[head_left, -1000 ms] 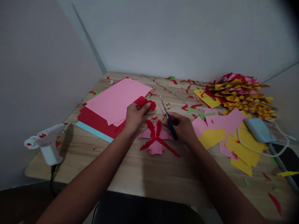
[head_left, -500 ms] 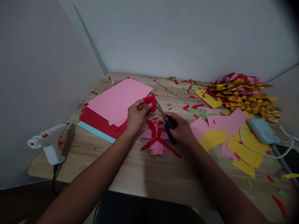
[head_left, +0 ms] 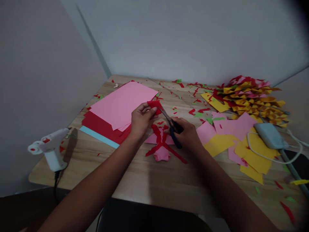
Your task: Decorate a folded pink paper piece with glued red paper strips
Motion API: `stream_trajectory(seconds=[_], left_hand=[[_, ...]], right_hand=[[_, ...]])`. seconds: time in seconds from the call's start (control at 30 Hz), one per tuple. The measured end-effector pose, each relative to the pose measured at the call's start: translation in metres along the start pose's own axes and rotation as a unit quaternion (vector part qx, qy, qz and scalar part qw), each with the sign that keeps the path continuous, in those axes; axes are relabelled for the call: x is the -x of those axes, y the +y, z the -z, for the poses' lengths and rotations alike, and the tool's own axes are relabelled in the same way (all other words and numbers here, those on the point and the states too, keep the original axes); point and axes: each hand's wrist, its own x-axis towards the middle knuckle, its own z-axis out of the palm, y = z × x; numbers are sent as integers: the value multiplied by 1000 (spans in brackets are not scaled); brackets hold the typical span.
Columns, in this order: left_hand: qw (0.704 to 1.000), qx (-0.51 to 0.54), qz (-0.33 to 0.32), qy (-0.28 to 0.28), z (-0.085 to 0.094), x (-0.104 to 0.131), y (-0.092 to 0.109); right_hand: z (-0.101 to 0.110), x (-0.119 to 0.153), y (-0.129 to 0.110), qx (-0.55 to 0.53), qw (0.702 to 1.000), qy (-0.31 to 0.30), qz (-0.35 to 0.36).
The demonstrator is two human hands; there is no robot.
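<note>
Between the fingers and thumb of my left hand is a small piece of red paper. My right hand is closed round the handles of dark blue scissors. Their blades meet the right edge of the red paper. Below my hands, a folded pink paper piece lies on the table with red strips across it. Behind my left hand are a large pink sheet stack, red sheets and a light blue sheet.
A white glue gun stands at the table's left edge. Yellow sheets, pink sheets, a pale blue box with a white cable, and a pile of folded paper shapes are at the right. Scraps dot the wooden table.
The scissor blades have closed together at the red paper. Both hands stay in nearly the same place, and the red piece has shifted slightly.
</note>
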Motion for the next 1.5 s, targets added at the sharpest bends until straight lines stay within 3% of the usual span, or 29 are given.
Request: stream_trajectory(seconds=[0.57,0.87,1.2,1.5], left_hand=[[1000,12,20,12,-1,0,-1],[999,18,34,1,-1,0,-1],[999,10,3,-45,-1,0,3],[996,-29,-23,-75,6,-2,5]], right_hand=[[0,-1,3,1,1000,2,15],[-2,-1,-2,-70,995,20,-66],[2,0,2,-15,1000,2,-21],[2,2,2,-53,998,-15,4]])
